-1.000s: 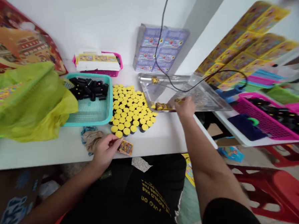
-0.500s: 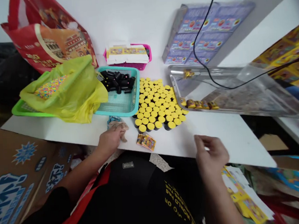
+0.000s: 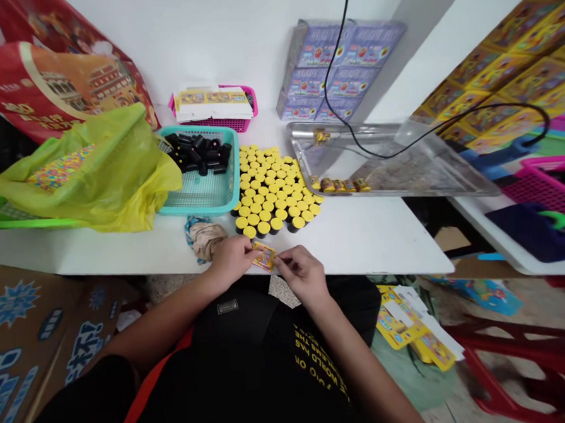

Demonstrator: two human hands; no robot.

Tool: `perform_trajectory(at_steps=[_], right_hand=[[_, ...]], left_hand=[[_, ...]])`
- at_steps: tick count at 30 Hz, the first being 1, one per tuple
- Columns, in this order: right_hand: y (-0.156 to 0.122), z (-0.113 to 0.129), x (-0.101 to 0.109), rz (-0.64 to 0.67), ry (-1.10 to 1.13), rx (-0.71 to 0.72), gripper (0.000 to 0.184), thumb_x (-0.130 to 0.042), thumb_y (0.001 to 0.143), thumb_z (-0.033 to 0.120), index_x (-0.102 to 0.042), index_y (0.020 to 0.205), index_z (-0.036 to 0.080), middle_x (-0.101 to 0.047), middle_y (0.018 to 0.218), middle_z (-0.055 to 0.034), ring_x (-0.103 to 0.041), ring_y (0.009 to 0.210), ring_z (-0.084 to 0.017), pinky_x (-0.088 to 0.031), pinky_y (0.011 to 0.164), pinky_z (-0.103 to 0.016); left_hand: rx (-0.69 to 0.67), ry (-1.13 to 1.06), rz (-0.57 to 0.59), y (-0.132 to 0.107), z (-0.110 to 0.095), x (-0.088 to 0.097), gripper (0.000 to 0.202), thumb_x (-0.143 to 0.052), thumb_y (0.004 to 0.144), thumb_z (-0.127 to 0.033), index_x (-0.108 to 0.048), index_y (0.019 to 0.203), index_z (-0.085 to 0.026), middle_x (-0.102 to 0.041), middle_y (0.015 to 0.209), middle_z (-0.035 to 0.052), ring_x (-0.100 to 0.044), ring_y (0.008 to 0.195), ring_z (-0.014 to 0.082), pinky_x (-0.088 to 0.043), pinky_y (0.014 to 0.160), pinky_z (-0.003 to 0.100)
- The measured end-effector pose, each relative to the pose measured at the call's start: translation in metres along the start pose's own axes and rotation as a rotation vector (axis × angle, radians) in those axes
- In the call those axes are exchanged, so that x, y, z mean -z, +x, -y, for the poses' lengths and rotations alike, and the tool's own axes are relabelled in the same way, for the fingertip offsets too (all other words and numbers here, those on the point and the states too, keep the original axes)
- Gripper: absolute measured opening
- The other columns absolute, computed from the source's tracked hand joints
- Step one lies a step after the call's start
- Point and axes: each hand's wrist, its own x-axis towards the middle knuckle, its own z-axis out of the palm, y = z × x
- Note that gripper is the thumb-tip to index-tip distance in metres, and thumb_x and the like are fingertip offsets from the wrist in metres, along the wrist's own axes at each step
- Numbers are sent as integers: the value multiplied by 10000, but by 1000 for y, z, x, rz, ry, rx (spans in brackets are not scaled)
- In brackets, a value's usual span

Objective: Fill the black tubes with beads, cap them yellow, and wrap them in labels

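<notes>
At the table's front edge, a small stack of yellow and orange printed labels lies between my hands. My left hand is closed at the labels' left side, thumb and finger on them. On the right edge, the fingertips of my right hand pinch a label. Just left of my left hand is a crumpled beige and blue cloth. Behind the labels stand many black canisters with yellow lids, packed upright close together.
A turquoise basket holds black tubes. Left of it, a yellow bag of colourful beads sits in a green basket. A metal tray with several small wrapped pieces is at right, crossed by a black cable. Purple boxes stand behind.
My left hand has left the cloth and moved right to the labels. My right hand has come in from the right to their other side. The view has turned rightward.
</notes>
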Motion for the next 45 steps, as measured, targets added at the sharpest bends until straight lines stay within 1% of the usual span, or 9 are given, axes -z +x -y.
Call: perform_trajectory(at_steps=[7,14,18,22,28,34,37,40,45], right_hand=[[-4,10,-12,-117,-44,100,127,-662,876,337,-654,936,226,-666,901,-62,-645,848,-224,-543,714,-361],[10,8,1,-207,99,-103,214,-604,911,414,-668,941,212,-657,883,-47,-639,807,-199,-520,627,-315],[31,-17,5,-329,-143,-238,371,-627,841,516,-634,1008,186,-649,890,-63,-622,752,-207,-504,657,-344],[52,-34,0,-278,-390,-243,413,-609,802,525,-596,1038,186,-653,1012,-113,-607,796,-235,-493,723,-380],[61,-36,-7,-272,-380,-321,314,-600,779,453,-557,951,194,-639,878,-78,-587,735,-227,-470,706,-367],[51,-5,2,-411,156,-365,325,-727,692,427,-522,830,215,-585,734,3,-568,628,-173,-460,602,-322],[42,23,12,-220,627,-318,315,-768,698,409,-549,821,219,-575,682,38,-518,519,-119,-401,471,-259],[36,45,17,6,785,-266,285,-819,684,331,-598,821,214,-614,685,38,-526,520,-98,-418,467,-236],[35,52,17,9,820,-314,294,-841,667,314,-585,767,211,-619,641,53,-529,474,-87,-445,447,-226]], left_hand=[[73,-355,-44,-4,10,3,215,-643,849,-296,-633,681,-162,-556,556,-40,-476,524,104,-323,533,227],[-90,-472,-93,-7,7,8,317,-567,903,-350,-578,642,-171,-507,568,-33,-483,543,109,-349,535,226],[-169,-460,-121,-5,3,12,383,-578,906,-324,-537,559,-166,-517,612,-9,-500,617,117,-386,581,231],[-90,-624,-89,-6,7,8,314,-657,854,-347,-598,606,-163,-577,634,1,-555,614,116,-441,561,224],[93,-785,44,-11,15,2,268,-765,751,-399,-652,719,-158,-644,581,1,-503,438,90,-359,382,187],[-86,-711,-81,-16,12,6,223,-798,733,-347,-690,764,-154,-632,700,13,-579,553,109,-458,442,203],[-260,-575,-151,-18,7,12,163,-782,768,-304,-707,776,-159,-616,708,12,-548,570,98,-463,502,213],[-400,-456,-181,-18,1,17,152,-759,805,-308,-713,778,-167,-636,693,23,-560,600,115,-454,547,234],[-475,-420,-168,-17,-4,20,168,-738,828,-345,-723,768,-189,-682,713,48,-594,648,147,-470,604,271]])
